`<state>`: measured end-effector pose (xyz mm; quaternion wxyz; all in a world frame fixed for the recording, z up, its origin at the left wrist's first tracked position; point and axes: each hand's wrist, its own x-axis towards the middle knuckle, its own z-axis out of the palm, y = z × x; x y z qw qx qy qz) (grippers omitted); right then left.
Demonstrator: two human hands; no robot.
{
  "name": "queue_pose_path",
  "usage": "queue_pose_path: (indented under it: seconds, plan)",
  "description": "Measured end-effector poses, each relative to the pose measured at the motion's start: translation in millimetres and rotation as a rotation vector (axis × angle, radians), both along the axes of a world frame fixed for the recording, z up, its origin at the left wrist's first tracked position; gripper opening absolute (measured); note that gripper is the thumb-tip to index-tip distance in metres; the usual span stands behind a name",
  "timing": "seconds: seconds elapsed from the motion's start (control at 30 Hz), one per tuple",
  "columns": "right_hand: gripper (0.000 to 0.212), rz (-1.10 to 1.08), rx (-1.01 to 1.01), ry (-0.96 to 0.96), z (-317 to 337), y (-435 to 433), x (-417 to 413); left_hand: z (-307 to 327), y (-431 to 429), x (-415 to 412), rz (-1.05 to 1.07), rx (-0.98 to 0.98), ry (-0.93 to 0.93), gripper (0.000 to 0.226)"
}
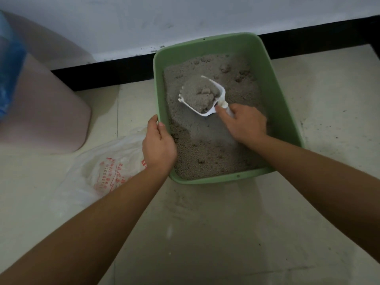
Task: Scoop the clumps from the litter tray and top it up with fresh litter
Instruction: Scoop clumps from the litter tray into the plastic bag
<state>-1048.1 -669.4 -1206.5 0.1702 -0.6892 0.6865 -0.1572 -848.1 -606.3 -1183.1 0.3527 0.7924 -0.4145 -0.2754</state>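
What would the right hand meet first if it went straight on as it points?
The scoop in the right hand leads, likely reaching the litter tray at its left wall; depth is unclear.

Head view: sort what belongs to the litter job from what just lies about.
Job: green plastic litter tray, grey granular litter, white slotted plastic scoop holding a clump, right hand gripping it, left hand holding the tray's rim, probably the white red-printed plastic bag.
Lying about: pink plastic object, blue translucent object.

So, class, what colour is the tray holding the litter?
Pale green tray, seen clearly in the head view.
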Motion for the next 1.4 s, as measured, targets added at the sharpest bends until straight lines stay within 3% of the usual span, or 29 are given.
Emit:
queue_pose_path:
  seconds: [0.23,0.4,1.4]
  plan:
    - [0.067,0.06,-0.039,0.114,23,5,-14,1,2,2,-0.022,-0.011,0.043,0.042]
    - [0.067,0.307,0.078,0.257,25,17,-10,5,4,1,-0.004,-0.024,0.054,0.041]
    - [0.062,0.354,0.018,0.238,15,25,-7,-2,1,4,0.016,-0.04,0.03,0.029]
